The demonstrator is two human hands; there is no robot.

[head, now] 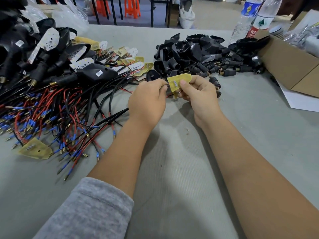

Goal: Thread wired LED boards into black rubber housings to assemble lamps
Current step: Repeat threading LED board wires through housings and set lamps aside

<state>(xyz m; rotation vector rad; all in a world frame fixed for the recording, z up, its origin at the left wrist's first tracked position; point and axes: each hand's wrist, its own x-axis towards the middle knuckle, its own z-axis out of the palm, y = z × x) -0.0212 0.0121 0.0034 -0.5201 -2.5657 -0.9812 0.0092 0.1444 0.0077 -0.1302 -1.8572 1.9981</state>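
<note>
Matt grey ribbed cloth covers the table (172, 178). On it, beyond the hands, lie matt black rubber housings (189, 54); right of them, a brown cardboard box (290, 66) and clear glossy plastic bottles (245, 18).

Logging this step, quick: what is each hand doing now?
Left hand: pinches the wires beside the LED board.
Right hand: holds the LED board, thumb on its face.

The grey table (172, 169) is free in the lower middle and lower right of the frame. A tangle of wires (51, 118) blocks the left, a heap of black housings (198, 54) the upper middle, a cardboard box (290, 66) the upper right.
</note>
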